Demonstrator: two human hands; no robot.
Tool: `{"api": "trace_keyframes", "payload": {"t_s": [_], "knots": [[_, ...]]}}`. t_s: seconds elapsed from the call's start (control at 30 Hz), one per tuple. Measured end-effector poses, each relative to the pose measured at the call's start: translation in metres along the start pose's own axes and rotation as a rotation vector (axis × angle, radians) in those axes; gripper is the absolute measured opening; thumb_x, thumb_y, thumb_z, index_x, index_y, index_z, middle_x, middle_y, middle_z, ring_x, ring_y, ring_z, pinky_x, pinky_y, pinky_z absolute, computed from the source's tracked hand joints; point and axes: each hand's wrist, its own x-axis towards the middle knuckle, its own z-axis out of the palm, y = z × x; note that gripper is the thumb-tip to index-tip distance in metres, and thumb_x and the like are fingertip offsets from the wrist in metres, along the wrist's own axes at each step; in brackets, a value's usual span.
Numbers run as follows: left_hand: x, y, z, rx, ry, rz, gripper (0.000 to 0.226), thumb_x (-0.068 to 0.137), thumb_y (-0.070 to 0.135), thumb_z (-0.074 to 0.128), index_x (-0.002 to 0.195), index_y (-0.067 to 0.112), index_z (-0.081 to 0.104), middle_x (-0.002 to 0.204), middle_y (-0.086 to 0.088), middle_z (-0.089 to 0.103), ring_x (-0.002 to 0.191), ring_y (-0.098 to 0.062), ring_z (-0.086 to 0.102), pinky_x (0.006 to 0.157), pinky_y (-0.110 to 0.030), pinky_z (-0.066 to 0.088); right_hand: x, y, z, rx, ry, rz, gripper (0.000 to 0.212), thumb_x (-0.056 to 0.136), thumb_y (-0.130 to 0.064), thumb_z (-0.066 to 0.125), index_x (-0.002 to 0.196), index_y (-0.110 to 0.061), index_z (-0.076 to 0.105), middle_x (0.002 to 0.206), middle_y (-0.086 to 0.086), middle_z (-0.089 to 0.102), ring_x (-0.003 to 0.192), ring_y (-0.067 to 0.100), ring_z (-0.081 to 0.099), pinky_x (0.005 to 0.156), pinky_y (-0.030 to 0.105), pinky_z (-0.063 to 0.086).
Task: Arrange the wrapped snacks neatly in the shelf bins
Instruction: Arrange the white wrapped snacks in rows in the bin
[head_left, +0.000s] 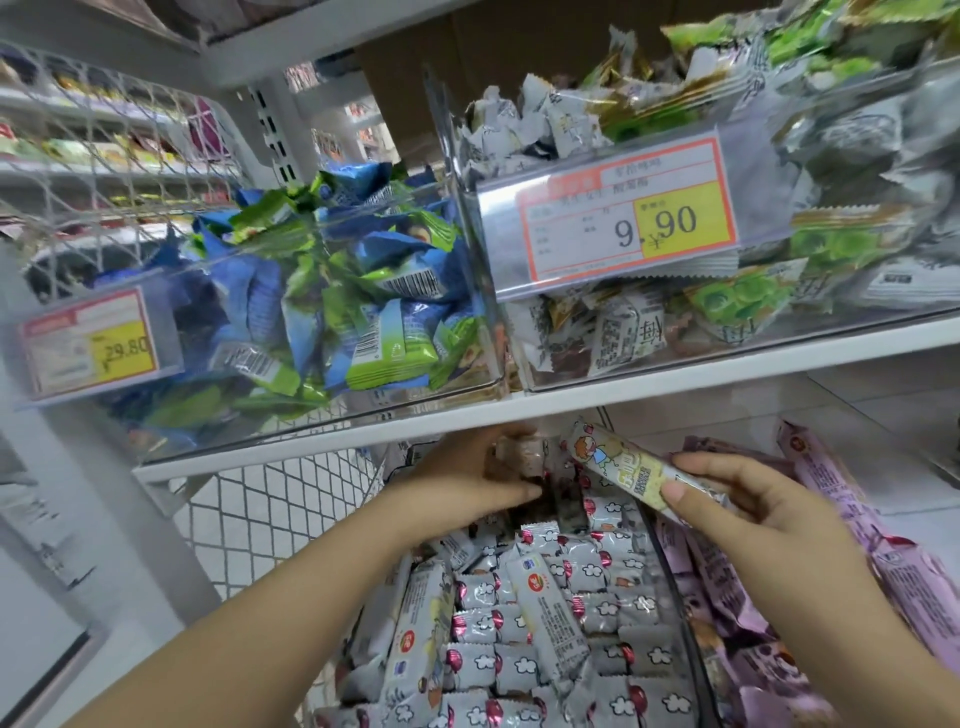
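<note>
My right hand (737, 499) pinches a long pale wrapped bar (628, 462) with a cartoon child on it, held slanting above the lower bin. My left hand (467, 478) reaches to the back of that bin under the white shelf and grips a small wrapped snack (519, 454). The lower bin (670, 551) holds many grey wrapped snacks (524, 629) with red and white prints, and a few long bars (545, 613) lie across them.
A bin of pink wrapped bars (852, 561) sits to the right. On the white shelf (519, 410) above stand clear bins of blue and green packs (337, 291) and grey and green packs (675, 312), with price tags (628, 208). A wire mesh panel (270, 509) closes the left.
</note>
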Motion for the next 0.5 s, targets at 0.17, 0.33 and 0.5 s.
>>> {"api": "trace_keyframes", "payload": {"t_s": [0.17, 0.33, 0.5], "knots": [[-0.006, 0.015, 0.005, -0.01, 0.197, -0.004, 0.039, 0.081, 0.048, 0.066, 0.116, 0.042, 0.05, 0.1, 0.029, 0.048, 0.08, 0.015, 0.046, 0.06, 0.003, 0.033, -0.002, -0.001, 0.001, -0.035, -0.003, 0.004, 0.015, 0.078, -0.011, 0.071, 0.09, -0.02, 0.068, 0.07, -0.01, 0.071, 0.054, -0.005, 0.061, 0.048, 0.009, 0.043], [-0.01, 0.019, 0.007, -0.01, 0.233, -0.029, 0.027, 0.084, 0.049, 0.058, 0.103, 0.032, 0.051, 0.097, 0.016, 0.062, 0.089, -0.006, 0.061, 0.076, -0.018, 0.048, -0.003, -0.002, 0.0, -0.044, -0.006, 0.011, 0.014, 0.079, -0.013, 0.07, 0.09, -0.021, 0.067, 0.069, -0.008, 0.071, 0.055, -0.001, 0.063, 0.05, 0.014, 0.046], [-0.024, 0.029, 0.007, -0.297, 0.194, 0.021, 0.018, 0.087, 0.03, 0.059, 0.102, 0.024, 0.051, 0.092, -0.001, 0.072, 0.083, -0.014, 0.07, 0.071, -0.026, 0.056, -0.002, -0.004, -0.006, -0.024, 0.011, 0.026, 0.013, 0.08, -0.016, 0.07, 0.091, -0.023, 0.067, 0.082, -0.005, 0.072, 0.073, 0.011, 0.067, 0.059, 0.019, 0.049]]}}
